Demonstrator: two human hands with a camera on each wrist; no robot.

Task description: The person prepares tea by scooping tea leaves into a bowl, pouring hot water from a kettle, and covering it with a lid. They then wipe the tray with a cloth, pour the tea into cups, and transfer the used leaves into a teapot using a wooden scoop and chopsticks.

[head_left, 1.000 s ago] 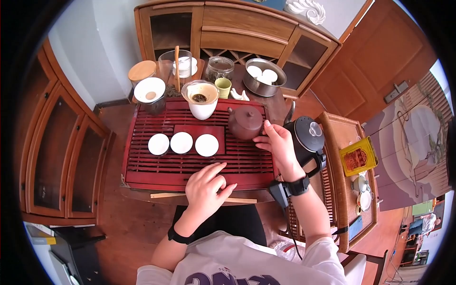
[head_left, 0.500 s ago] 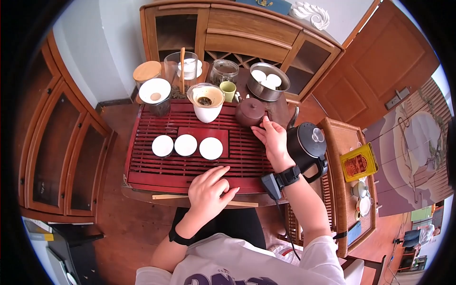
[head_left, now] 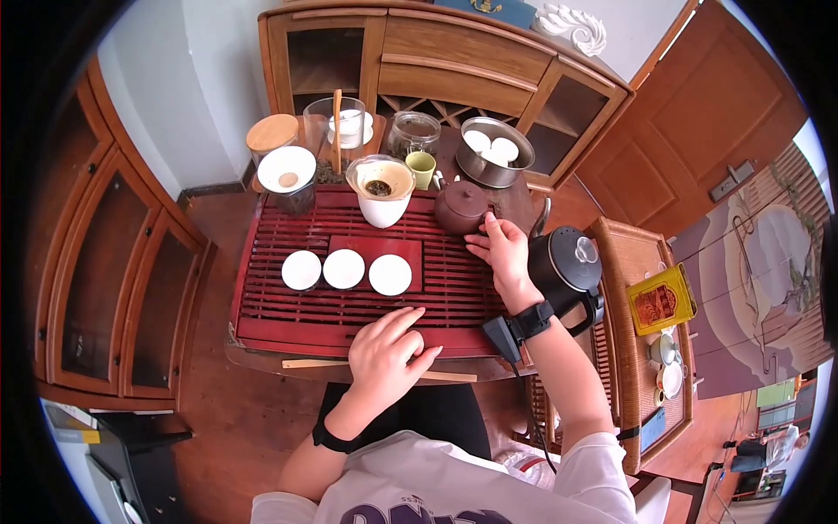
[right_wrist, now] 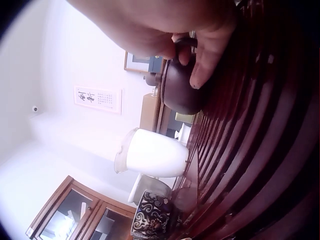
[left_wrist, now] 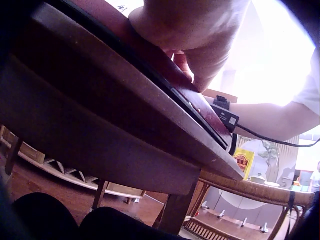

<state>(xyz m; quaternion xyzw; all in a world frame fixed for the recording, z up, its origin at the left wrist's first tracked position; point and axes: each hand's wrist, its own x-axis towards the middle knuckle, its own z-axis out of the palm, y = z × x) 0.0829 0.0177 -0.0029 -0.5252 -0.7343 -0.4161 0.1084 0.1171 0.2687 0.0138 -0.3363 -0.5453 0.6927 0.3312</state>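
Observation:
A brown clay teapot [head_left: 459, 208] stands at the far right of the red slatted tea tray [head_left: 279, 306]. My right hand [head_left: 499, 249] reaches to its handle side. In the right wrist view my thumb and a finger [right_wrist: 210, 55] pinch the handle of the teapot [right_wrist: 182, 90]. My left hand [head_left: 388, 345] rests with relaxed fingers on the tray's front edge and holds nothing; the left wrist view shows that hand [left_wrist: 195, 35] from under the table. Three white cups [head_left: 344, 269] sit in a row at mid tray. A white pitcher with a strainer [head_left: 381, 194] stands left of the teapot.
A black kettle [head_left: 566, 262] sits just right of my right hand on a wicker side table [head_left: 628, 253] with a yellow tin [head_left: 661, 299]. Behind the tray stand a steel bowl [head_left: 491, 148], a green cup [head_left: 422, 166] and jars. A wooden stick [head_left: 305, 363] lies along the table's front.
My right hand moved the teapot away from me to the tray's far right corner a second ago; since half a second ago it barely shifts. The left hand stays put.

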